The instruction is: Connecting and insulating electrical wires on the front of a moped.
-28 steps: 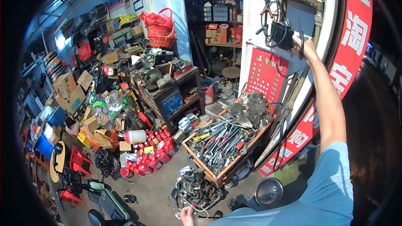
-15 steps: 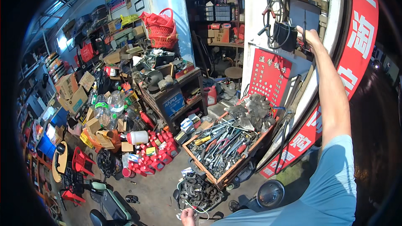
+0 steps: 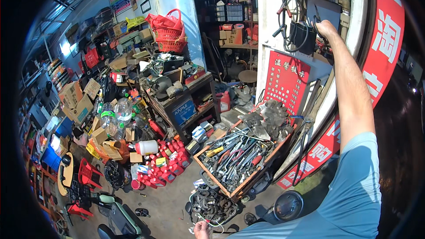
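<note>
My right arm stretches up to the wall panel at the upper right. In my right hand [image 3: 326, 28] is a slim dark tool [image 3: 316, 14], pointed at the top and looped near my fingers, like a pair of scissors. A black box [image 3: 302, 38] with dark cables hangs just left of that hand. Low in the picture my left hand [image 3: 201, 229] is closed on a thin pale wire [image 3: 216, 225] with a red bit near the fingers. The wire curves over the edge of a tub of dark metal parts [image 3: 212, 204]. My left fingertips are partly hidden.
A wooden tray of wrenches and pliers [image 3: 239, 159] stands ahead, with grey gloves [image 3: 268, 117] at its far end. Red bottles [image 3: 164, 168] crowd the floor to the left, near a scooter [image 3: 117, 214]. A red sign [image 3: 285, 82] leans below the panel.
My right hand has shifted slightly left and up, and the dark tool now shows loops beside my fingers. My left hand still holds the wire. The view has turned slightly.
</note>
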The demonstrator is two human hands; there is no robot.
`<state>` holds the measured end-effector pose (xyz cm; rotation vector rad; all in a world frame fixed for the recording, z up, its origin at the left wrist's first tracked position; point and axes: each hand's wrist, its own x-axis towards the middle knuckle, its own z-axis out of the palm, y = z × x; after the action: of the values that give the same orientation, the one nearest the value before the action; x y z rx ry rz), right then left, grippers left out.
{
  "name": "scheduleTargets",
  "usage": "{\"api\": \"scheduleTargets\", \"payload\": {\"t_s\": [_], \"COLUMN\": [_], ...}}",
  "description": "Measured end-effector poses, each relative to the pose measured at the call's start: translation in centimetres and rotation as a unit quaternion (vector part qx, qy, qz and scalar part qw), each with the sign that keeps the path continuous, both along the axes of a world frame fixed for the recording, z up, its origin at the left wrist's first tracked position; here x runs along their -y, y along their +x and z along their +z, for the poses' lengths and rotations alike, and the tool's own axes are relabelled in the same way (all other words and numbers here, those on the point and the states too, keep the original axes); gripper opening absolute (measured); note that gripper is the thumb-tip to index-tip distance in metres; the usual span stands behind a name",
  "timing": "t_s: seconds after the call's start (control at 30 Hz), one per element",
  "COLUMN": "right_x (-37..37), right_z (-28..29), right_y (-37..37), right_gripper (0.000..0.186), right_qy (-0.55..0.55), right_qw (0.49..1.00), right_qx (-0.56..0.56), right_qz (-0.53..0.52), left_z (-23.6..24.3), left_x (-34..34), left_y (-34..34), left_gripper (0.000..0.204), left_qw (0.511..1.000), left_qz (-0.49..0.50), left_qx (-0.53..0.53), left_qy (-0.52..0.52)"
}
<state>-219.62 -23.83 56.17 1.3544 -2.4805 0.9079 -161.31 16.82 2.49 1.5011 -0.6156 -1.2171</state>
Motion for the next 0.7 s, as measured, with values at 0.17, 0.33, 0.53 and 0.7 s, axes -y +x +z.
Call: {"api": "scheduleTargets", "payload": {"t_s": [0.17,0.33,0.53,0.7], "right_x": [-2.9,-1.3,-1.8,-1.9], "right_z": [0.1,1.3,1.2,2.4], "right_y": [4.9,0.6,4.0,4.2], "right_gripper": [0.053,0.056,0.044,0.039], "right_qy": [0.026,0.032,0.053,0.032], "right_qw": [0.985,0.994,0.994,0.986], "right_qx": [-0.157,-0.107,-0.072,-0.069], "right_qz": [-0.065,-0.01,-0.067,-0.148], "left_z": [0.2,-0.1,0.4,0.7], "left_x": [0.1,0.6,0.2,0.5], "left_y": [0.3,0.0,0.5,0.2], "left_gripper": [0.019,0.018,0.019,0.019], "left_qw": [1.0,1.0,1.0,0.999], "left_qz": [0.01,0.001,0.017,0.022], "left_qx": [0.005,-0.005,0.004,-0.015], "left_qy": [0.01,0.014,0.018,0.02]}}
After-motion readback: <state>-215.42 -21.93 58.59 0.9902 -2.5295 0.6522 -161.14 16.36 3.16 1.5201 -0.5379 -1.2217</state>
